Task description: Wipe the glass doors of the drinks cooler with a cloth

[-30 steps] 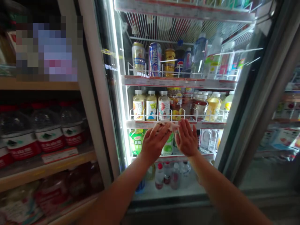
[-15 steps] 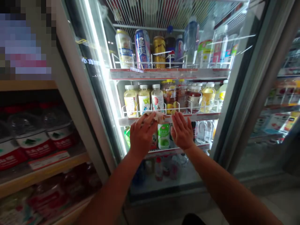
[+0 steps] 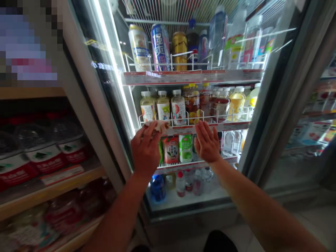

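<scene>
In front of me is the glass door (image 3: 181,207) of a lit drinks fridge, with light streaks reflected on it. My left hand (image 3: 146,150) presses a pale, crumpled cloth (image 3: 160,126) with brownish spots against the glass, at the height of the middle shelf edge. The cloth pokes out past the fingertips. To the right, my right hand (image 3: 208,142) lies flat on the glass, fingers stretched, with nothing in it. Behind the glass stand juice bottles (image 3: 179,108), a red drink pack (image 3: 171,150) and a green drink pack (image 3: 186,148).
Tall cans (image 3: 160,47) and bottles fill the upper fridge shelf. At left is a wooden shelf (image 3: 55,199) with packs of red-labelled bottles (image 3: 42,157). A metal door frame (image 3: 285,105) and another fridge (image 3: 312,126) are at right. A dark shoe (image 3: 219,241) shows below.
My left hand has slid left across the glass with the cloth, uncovering the red drink pack. My right hand stays flat at about the same place. The view has shifted slightly.
</scene>
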Demonstrator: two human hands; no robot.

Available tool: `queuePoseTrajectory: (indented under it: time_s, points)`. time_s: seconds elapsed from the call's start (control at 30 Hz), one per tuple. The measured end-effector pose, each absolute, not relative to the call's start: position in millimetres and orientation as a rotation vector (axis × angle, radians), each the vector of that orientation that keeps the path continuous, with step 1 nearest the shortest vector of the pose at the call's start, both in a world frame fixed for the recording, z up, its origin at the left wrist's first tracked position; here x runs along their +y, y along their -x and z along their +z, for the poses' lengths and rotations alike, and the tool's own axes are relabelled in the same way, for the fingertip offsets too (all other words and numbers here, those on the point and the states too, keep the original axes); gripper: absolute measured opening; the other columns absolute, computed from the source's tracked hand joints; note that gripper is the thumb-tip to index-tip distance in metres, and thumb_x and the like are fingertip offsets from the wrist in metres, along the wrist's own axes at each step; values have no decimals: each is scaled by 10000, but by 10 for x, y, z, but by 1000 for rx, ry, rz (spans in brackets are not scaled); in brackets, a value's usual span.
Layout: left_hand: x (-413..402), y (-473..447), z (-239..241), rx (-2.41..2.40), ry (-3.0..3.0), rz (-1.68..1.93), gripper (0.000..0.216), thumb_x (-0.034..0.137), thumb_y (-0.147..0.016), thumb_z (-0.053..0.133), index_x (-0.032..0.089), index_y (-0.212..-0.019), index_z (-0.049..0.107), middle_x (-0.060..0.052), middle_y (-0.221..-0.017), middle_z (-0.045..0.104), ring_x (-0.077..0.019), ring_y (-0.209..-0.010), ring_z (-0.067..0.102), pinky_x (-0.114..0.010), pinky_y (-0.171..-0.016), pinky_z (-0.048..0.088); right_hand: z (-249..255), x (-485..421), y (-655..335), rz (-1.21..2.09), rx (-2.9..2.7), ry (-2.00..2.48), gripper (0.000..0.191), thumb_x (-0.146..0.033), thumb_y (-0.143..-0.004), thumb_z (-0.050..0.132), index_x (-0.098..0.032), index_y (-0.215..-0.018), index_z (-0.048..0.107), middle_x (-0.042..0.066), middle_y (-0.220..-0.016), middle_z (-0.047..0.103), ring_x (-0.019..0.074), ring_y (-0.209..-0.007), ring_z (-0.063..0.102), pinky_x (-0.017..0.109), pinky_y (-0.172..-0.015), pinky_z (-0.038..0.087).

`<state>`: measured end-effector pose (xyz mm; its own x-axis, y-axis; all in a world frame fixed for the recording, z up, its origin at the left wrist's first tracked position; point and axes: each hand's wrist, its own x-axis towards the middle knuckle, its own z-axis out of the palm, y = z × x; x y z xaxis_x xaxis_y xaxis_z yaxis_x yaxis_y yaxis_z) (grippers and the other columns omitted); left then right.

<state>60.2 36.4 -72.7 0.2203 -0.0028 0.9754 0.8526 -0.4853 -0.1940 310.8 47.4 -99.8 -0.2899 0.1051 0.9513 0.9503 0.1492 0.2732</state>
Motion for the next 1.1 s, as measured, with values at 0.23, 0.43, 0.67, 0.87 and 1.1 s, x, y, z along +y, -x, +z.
queuePoseTrajectory:
  time_s: [0.23,0.43,0.67,0.87,1.1]
  points:
    - [338,-401,-928,-764,1822,-1154,387,107,-931,516,275,-1256,641,-16,-1383,616,-254,-1289,519,-425,-1031,445,-988,463,-3102,-1254,-1570,1040,695,-239,-972,450,-161,-1584,130,100,-1540,435,189,-1502,273,414,-1257,150]
    - [335,-314,-959,-821,1753,-1329,394,103,-940,505,261,-1279,626,-56,-1411,589,-253,-1348,457,-445,-1072,417,-1007,471,-3107,-1221,-1578,1072,688,-259,-985,415,-189,-1589,92,93,-1566,397,203,-1486,314,426,-1255,148]
    - [341,-233,-1150,-806,1769,-1278,387,89,-915,542,261,-1246,644,-63,-1369,620,-242,-1336,481,-423,-1071,436,-1019,478,-3117,-1174,-1602,1109,665,-275,-988,412,-207,-1587,131,84,-1569,395,205,-1485,318,423,-1254,151]
    - [362,-175,-1254,-805,1790,-1287,392,88,-914,549,248,-1264,625,-77,-1353,625,-235,-1331,473,-421,-1068,444,-993,466,-3104,-1259,-1563,1065,653,-259,-986,407,-168,-1582,156,93,-1549,424,189,-1490,305,410,-1255,156]
    - [405,-232,-1043,-815,1698,-1348,327,115,-935,536,224,-1223,646,-81,-1375,603,-241,-1325,469,-435,-1084,430,-989,466,-3096,-1253,-1557,1007,662,-232,-973,441,-157,-1578,184,106,-1530,443,200,-1479,330,418,-1257,167]
